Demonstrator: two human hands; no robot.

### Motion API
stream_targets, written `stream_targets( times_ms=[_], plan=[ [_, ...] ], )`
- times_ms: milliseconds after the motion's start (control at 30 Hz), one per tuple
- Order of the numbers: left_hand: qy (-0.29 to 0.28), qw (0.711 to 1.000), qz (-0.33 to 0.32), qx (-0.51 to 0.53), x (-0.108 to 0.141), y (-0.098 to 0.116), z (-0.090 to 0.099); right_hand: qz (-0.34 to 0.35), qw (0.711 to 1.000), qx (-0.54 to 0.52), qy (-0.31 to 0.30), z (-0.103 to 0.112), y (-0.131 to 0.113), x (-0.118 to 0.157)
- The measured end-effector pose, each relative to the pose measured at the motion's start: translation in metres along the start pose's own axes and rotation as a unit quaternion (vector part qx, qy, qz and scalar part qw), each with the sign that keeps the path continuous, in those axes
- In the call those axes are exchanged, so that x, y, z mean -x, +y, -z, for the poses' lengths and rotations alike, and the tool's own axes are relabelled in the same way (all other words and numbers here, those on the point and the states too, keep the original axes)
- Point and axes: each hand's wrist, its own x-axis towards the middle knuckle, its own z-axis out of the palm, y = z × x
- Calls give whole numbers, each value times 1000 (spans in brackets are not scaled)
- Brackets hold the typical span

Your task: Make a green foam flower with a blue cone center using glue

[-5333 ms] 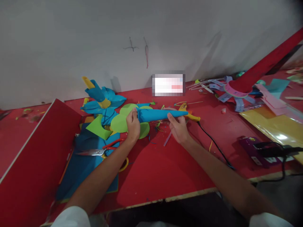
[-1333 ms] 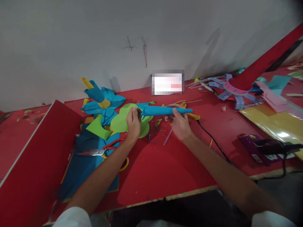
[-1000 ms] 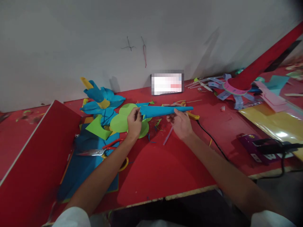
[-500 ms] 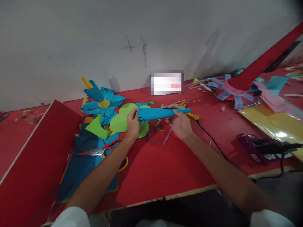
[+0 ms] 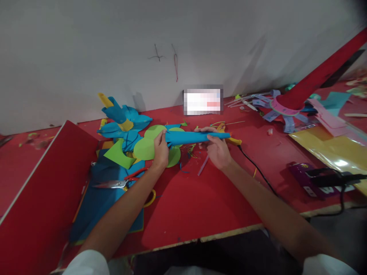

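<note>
A blue cone-like piece [image 5: 187, 137] with a fringed left end lies level between my hands above the red table. My left hand [image 5: 161, 149] pinches the fringed end. Around the narrower right part, my right hand [image 5: 219, 152] is closed, thumb in front and fingers behind. Green round pieces [image 5: 143, 149] lie behind and beside my left hand. A yellow-orange tool [image 5: 233, 141] with a black cord sits just beyond my right hand.
Scissors [image 5: 113, 184] rest on blue sheets [image 5: 97, 198] at the left, near a red upright board [image 5: 48, 191]. A blue flower [image 5: 126, 121] stands behind. A lit screen [image 5: 202, 101] leans on the wall. At the right are a purple box [image 5: 304, 179] and yellow sheet [image 5: 338, 152].
The blue piece has shifted slightly left and looks turned a little. My right thumb and fingers have moved slightly left along it.
</note>
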Motion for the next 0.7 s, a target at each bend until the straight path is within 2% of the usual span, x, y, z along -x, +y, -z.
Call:
stream_targets(
  times_ms=[267, 467, 700],
  plan=[
    [13, 1000, 7, 28, 1, -4, 0, 32, 999, 6, -5, -2, 1, 0],
    [55, 996, 47, 60, 1, -3, -1, 38, 999, 19, -3, -1, 2, -1],
    [45, 994, 55, 82, 4, 7, -2, 48, 998, 33, -5, 1, 2, -2]
  ],
)
